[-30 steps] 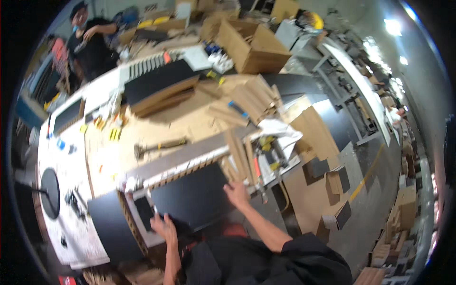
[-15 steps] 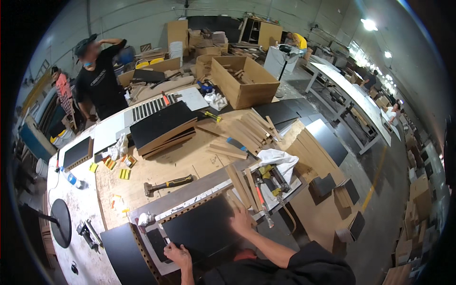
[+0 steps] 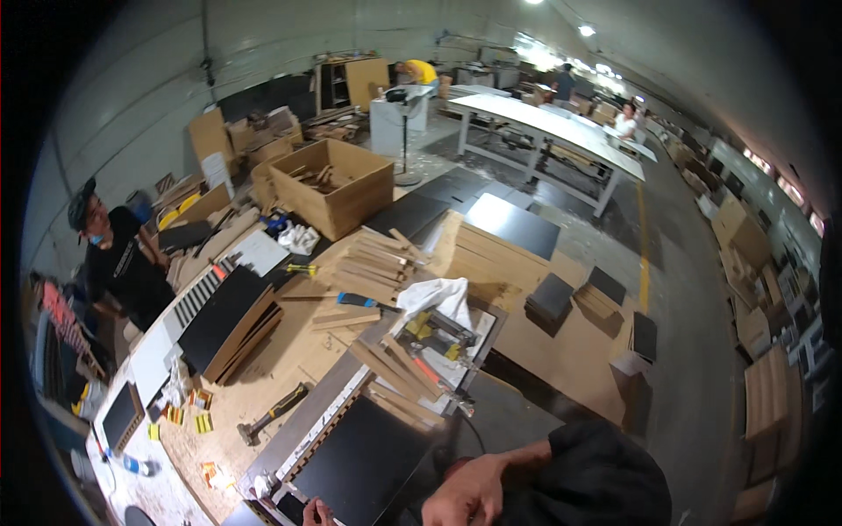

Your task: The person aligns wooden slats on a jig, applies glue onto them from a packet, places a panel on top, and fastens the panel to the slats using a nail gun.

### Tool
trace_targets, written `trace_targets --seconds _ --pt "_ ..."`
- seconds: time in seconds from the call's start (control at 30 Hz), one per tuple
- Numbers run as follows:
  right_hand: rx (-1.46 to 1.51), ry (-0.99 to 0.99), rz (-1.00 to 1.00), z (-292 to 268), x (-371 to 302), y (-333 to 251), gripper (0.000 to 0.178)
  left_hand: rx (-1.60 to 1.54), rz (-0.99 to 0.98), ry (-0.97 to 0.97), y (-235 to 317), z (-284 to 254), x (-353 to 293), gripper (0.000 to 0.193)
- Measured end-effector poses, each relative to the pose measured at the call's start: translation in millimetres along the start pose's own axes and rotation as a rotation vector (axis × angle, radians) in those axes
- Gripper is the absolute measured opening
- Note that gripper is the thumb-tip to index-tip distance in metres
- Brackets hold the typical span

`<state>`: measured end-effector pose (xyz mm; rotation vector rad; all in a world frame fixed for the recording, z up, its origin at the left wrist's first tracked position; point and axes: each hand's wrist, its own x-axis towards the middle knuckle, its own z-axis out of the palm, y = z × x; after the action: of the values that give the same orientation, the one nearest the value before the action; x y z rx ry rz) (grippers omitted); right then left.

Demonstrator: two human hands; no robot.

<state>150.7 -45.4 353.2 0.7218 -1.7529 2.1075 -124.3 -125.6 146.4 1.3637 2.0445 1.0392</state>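
Note:
A black panel (image 3: pixel 364 456) with a notched pale edge lies on the bench in front of me. My left hand (image 3: pixel 318 511) is at its near left corner, fingers closed on the edge; the lower picture edge cuts off most of this hand. My right hand (image 3: pixel 465 495) is close to my body, just right of the panel, its fingers curled under. Whatever may be in them is hidden. Beyond the panel lie thin wood strips (image 3: pixel 399 405), a hammer (image 3: pixel 274 414) with a black and yellow handle, and a nail gun (image 3: pixel 434 336) on a tray beside a white cloth (image 3: pixel 436 300).
A stack of black-topped boards (image 3: pixel 232 324) stands at the left of the bench. Behind are a large wooden bin (image 3: pixel 331 188) and a co-worker in black (image 3: pixel 123 259). Stacked dark panels (image 3: pixel 550 298) sit on cardboard at right; a long white table (image 3: pixel 548 127) stands farther back.
My view has swung to the right. The right hand has left the panel's far right side and come back toward my body. My left hand remains by the panel's near left corner.

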Motion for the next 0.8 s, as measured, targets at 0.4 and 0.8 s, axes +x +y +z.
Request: trace_targets --seconds 0.4,0.8 --pt "-0.436 -0.225 0.169 9.7 -5.9 -35.5 0.01 -0.121 -0.073 -0.064 -8.3 25.9 4.2 0.045" --pt "-0.215 0.02 -0.354 1.5 33.1 -19.6 0.027 -0.556 -0.214 -0.021 -20.5 28.8 12.6 0.035"
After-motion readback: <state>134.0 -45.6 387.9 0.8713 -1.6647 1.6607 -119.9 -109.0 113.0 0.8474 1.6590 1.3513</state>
